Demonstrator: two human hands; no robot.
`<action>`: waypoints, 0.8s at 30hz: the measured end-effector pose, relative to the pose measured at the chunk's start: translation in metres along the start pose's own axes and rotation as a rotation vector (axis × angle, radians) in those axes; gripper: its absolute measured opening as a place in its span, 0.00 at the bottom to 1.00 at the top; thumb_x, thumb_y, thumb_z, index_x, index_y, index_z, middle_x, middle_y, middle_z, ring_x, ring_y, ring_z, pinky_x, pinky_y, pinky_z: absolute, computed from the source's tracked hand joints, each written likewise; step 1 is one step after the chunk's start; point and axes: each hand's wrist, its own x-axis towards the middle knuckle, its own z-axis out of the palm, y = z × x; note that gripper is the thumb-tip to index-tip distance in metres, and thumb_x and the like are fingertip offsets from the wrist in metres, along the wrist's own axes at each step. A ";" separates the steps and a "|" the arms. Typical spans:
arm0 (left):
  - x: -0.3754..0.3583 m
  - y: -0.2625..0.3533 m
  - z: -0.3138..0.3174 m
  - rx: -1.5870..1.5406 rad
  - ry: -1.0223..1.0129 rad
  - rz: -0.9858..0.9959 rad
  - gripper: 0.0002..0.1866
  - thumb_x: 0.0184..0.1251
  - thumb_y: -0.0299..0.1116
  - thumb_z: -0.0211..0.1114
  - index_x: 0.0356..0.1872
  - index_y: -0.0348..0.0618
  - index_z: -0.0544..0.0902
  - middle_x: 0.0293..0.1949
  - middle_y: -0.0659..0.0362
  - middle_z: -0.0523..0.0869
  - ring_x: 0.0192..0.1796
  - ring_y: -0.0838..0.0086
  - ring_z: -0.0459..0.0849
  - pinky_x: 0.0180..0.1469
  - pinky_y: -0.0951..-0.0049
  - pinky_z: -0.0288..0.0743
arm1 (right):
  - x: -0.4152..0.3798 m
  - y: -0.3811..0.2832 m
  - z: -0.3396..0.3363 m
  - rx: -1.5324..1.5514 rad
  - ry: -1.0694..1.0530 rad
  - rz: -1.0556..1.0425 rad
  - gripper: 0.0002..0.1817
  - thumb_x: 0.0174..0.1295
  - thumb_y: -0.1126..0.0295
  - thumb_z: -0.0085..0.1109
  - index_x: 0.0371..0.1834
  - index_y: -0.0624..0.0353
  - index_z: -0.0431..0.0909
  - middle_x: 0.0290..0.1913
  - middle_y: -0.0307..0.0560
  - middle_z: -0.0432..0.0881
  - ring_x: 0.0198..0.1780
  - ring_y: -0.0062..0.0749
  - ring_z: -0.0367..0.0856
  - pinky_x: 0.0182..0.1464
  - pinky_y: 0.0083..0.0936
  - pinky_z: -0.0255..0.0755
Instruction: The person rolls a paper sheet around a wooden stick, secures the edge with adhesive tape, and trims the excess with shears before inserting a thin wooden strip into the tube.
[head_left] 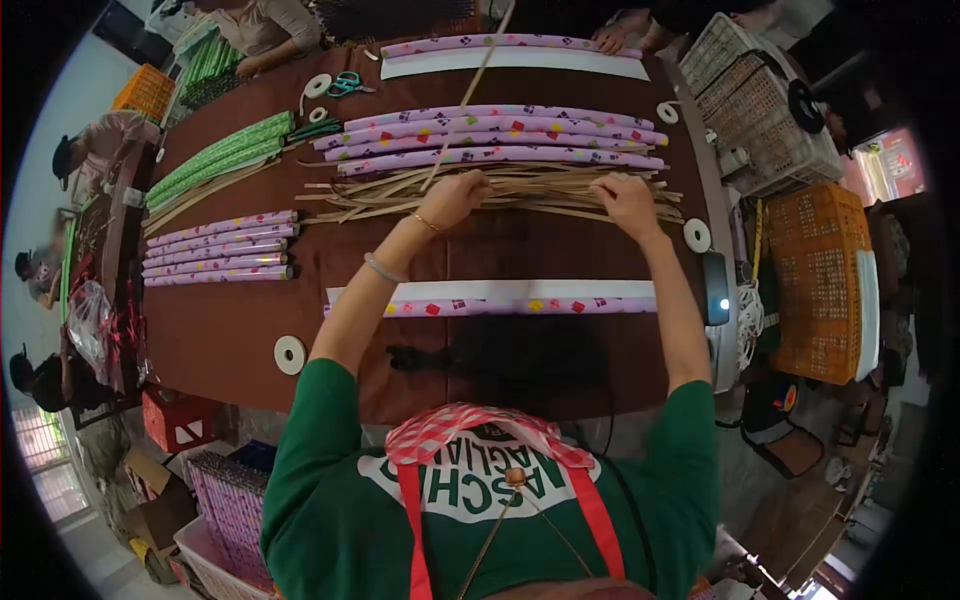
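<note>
A loose bundle of thin tan strips [545,190] lies across the brown-covered table in front of me. My left hand [458,198] is closed over the left part of the bundle, fingers bent toward the right. One long strip [468,100] slants up and away beside its knuckles. Over the bundle's right part, my right hand [628,203] has its fingers pinched together. What either hand grips, I cannot tell. Several purple patterned rolls [500,140] lie just beyond the strips. Nearer me, a partly rolled purple sheet [490,308] shows a white edge.
Shorter purple rolls [220,250] and green rolls [220,160] lie at left. Tape rolls [290,355] sit around the table, with scissors [347,84] at the back. Orange crate [815,280] and white crate [765,110] stand right. Other people work at the far and left sides.
</note>
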 end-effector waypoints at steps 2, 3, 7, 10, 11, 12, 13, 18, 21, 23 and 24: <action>-0.019 0.024 -0.043 -0.138 -0.127 0.041 0.08 0.62 0.35 0.58 0.36 0.41 0.79 0.21 0.58 0.79 0.24 0.73 0.77 0.28 0.74 0.70 | -0.014 -0.016 -0.053 0.204 -0.080 0.045 0.12 0.58 0.61 0.54 0.31 0.58 0.81 0.32 0.43 0.81 0.34 0.35 0.78 0.37 0.30 0.69; -0.031 0.035 -0.065 -0.214 -0.185 -0.041 0.08 0.62 0.33 0.59 0.37 0.41 0.79 0.21 0.61 0.78 0.24 0.78 0.75 0.27 0.77 0.69 | -0.024 -0.023 -0.078 0.284 -0.143 0.088 0.12 0.58 0.62 0.55 0.31 0.60 0.81 0.30 0.44 0.81 0.32 0.31 0.78 0.35 0.28 0.69; -0.087 0.061 -0.130 -0.372 -0.290 -0.255 0.07 0.63 0.30 0.59 0.37 0.37 0.79 0.23 0.66 0.77 0.27 0.85 0.73 0.25 0.83 0.65 | -0.067 -0.047 -0.172 0.678 -0.517 0.183 0.15 0.62 0.60 0.54 0.28 0.60 0.81 0.15 0.32 0.66 0.18 0.12 0.60 0.20 0.16 0.54; -0.124 0.058 -0.157 -0.381 -0.320 -0.063 0.08 0.63 0.31 0.59 0.35 0.34 0.79 0.21 0.64 0.77 0.24 0.86 0.74 0.23 0.87 0.63 | -0.101 -0.050 -0.197 0.899 -0.534 0.200 0.15 0.62 0.61 0.55 0.27 0.62 0.79 0.14 0.30 0.66 0.16 0.09 0.57 0.18 0.14 0.49; -0.135 0.064 -0.163 -0.385 -0.340 -0.055 0.08 0.63 0.31 0.59 0.35 0.34 0.79 0.21 0.64 0.77 0.24 0.86 0.74 0.23 0.87 0.63 | -0.112 -0.052 -0.200 0.901 -0.522 0.219 0.15 0.62 0.61 0.55 0.27 0.62 0.79 0.14 0.30 0.66 0.16 0.09 0.57 0.18 0.14 0.49; -0.147 0.073 -0.170 -0.409 -0.357 -0.172 0.09 0.63 0.32 0.60 0.34 0.35 0.79 0.21 0.63 0.77 0.23 0.85 0.74 0.23 0.86 0.64 | -0.122 -0.054 -0.202 0.883 -0.475 0.181 0.15 0.62 0.61 0.55 0.27 0.62 0.79 0.14 0.30 0.67 0.16 0.09 0.58 0.18 0.14 0.49; -0.157 0.076 -0.174 -0.431 -0.369 -0.293 0.09 0.63 0.33 0.61 0.33 0.35 0.78 0.20 0.63 0.77 0.22 0.85 0.73 0.23 0.86 0.65 | -0.130 -0.056 -0.204 0.865 -0.432 0.140 0.14 0.62 0.62 0.55 0.27 0.62 0.79 0.14 0.31 0.67 0.16 0.09 0.58 0.18 0.14 0.49; -0.199 0.053 -0.185 -0.422 -0.282 -0.268 0.12 0.62 0.37 0.62 0.31 0.38 0.78 0.20 0.64 0.78 0.22 0.85 0.75 0.22 0.86 0.64 | -0.169 -0.060 -0.211 0.621 -0.276 0.273 0.15 0.63 0.62 0.53 0.28 0.63 0.79 0.16 0.32 0.70 0.18 0.10 0.61 0.20 0.14 0.53; -0.217 0.043 -0.183 -0.315 -0.114 -0.319 0.09 0.61 0.35 0.62 0.34 0.39 0.80 0.24 0.63 0.79 0.25 0.83 0.77 0.27 0.80 0.70 | -0.184 -0.043 -0.204 0.393 -0.098 0.282 0.15 0.63 0.61 0.52 0.33 0.62 0.80 0.22 0.32 0.73 0.24 0.14 0.65 0.25 0.17 0.58; -0.224 0.034 -0.185 -0.039 -0.029 -0.206 0.08 0.60 0.32 0.62 0.38 0.41 0.81 0.27 0.61 0.81 0.30 0.80 0.79 0.32 0.77 0.71 | -0.190 -0.047 -0.205 0.458 -0.025 0.273 0.15 0.63 0.61 0.51 0.37 0.63 0.80 0.27 0.35 0.72 0.29 0.16 0.67 0.31 0.17 0.61; -0.225 0.040 -0.185 0.080 0.008 -0.071 0.09 0.60 0.31 0.62 0.40 0.41 0.81 0.29 0.60 0.82 0.33 0.78 0.79 0.34 0.76 0.72 | -0.192 -0.045 -0.204 0.479 0.016 0.265 0.15 0.63 0.61 0.51 0.41 0.62 0.80 0.29 0.35 0.72 0.31 0.17 0.66 0.34 0.17 0.61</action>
